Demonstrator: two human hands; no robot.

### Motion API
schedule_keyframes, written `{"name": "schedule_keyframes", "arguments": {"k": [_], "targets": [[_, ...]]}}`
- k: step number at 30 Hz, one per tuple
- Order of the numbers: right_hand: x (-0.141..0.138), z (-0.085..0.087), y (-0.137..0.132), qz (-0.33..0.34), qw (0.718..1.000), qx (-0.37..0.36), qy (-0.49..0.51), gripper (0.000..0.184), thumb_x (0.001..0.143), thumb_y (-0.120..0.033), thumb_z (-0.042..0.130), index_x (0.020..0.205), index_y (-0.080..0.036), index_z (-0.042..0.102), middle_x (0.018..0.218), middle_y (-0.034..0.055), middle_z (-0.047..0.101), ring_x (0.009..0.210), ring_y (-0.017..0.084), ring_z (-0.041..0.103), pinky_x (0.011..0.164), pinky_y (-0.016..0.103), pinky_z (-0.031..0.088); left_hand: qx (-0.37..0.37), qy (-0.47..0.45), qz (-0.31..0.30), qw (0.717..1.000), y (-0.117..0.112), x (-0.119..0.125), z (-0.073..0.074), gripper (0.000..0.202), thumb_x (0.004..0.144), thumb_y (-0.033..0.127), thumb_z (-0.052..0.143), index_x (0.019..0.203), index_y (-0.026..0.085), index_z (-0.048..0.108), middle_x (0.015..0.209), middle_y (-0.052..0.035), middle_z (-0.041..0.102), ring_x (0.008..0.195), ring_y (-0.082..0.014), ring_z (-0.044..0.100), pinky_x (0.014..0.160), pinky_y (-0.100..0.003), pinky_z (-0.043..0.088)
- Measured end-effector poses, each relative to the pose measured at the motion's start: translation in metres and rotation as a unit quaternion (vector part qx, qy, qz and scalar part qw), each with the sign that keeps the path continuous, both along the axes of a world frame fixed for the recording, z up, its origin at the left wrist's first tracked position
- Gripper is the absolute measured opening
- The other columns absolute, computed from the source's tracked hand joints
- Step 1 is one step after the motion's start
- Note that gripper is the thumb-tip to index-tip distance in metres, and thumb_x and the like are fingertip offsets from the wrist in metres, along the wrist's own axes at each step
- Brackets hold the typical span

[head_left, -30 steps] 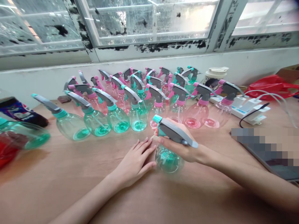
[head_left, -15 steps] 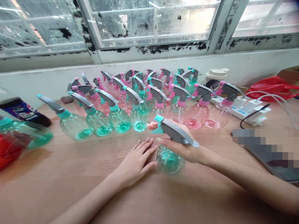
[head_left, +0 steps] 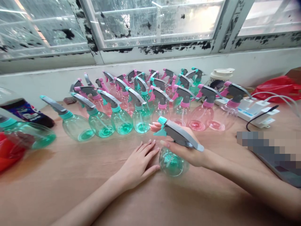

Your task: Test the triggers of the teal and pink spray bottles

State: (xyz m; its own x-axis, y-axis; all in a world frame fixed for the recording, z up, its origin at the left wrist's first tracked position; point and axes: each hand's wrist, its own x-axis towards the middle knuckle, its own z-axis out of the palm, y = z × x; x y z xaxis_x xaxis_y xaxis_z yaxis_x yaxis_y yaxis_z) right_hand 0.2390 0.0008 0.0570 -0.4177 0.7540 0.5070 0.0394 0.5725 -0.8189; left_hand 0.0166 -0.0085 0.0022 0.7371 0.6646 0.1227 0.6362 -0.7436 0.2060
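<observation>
Hands at a brown table (head_left: 70, 182) under a window (head_left: 155, 22). Right hand (head_left: 188, 152) closed around neck of green spray bottle (head_left: 172, 163), fingers curled under its grey sprayer head (head_left: 180, 136), index finger out toward the teal nozzle. Bottle upright, slightly tilted, base on the table, centre front, just ahead of the bottle rows. Left hand (head_left: 138, 164) open, palm down, flat on the table just left of the bottle; thumb tip right beside it, contact unclear.

Behind: row of green bottles (head_left: 119, 121) on the left, pink bottles (head_left: 202, 116) on the right, more packed behind them. One green bottle lying on its side (head_left: 30, 138) at far left. Power strip (head_left: 256, 114), lidded cup (head_left: 219, 77), red bag (head_left: 275, 86) at back right.
</observation>
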Motion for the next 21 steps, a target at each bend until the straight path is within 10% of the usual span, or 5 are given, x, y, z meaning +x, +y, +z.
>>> {"name": "schedule_keyframes", "arguments": {"k": [8, 21], "targets": [[-0.001, 0.0017, -0.0007, 0.006, 1.0, 0.003, 0.007, 0.021, 0.089, -0.026, 0.06, 0.11, -0.026, 0.06, 0.071, -0.0011, 0.058, 0.078, 0.021, 0.064, 0.091, 0.046, 0.054, 0.004, -0.007, 0.002, 1.0, -0.0021, 0.0011, 0.0008, 0.045, 0.1, 0.041, 0.053, 0.138, 0.018, 0.05, 0.149, -0.0152, 0.046, 0.139, -0.0323, 0.039, 0.115, -0.054, 0.028], [-0.0013, 0.0071, -0.0026, 0.062, 0.993, -0.095, 0.036, 0.021, 0.088, -0.026, 0.064, 0.109, -0.022, 0.059, 0.107, 0.0057, 0.064, 0.094, 0.018, 0.065, 0.082, 0.035, 0.055, -0.001, 0.001, 0.001, 1.0, -0.0023, 0.0017, 0.0036, 0.046, 0.1, 0.041, 0.052, 0.141, 0.019, 0.048, 0.152, -0.0138, 0.041, 0.143, -0.0312, 0.033, 0.116, -0.054, 0.026]]}}
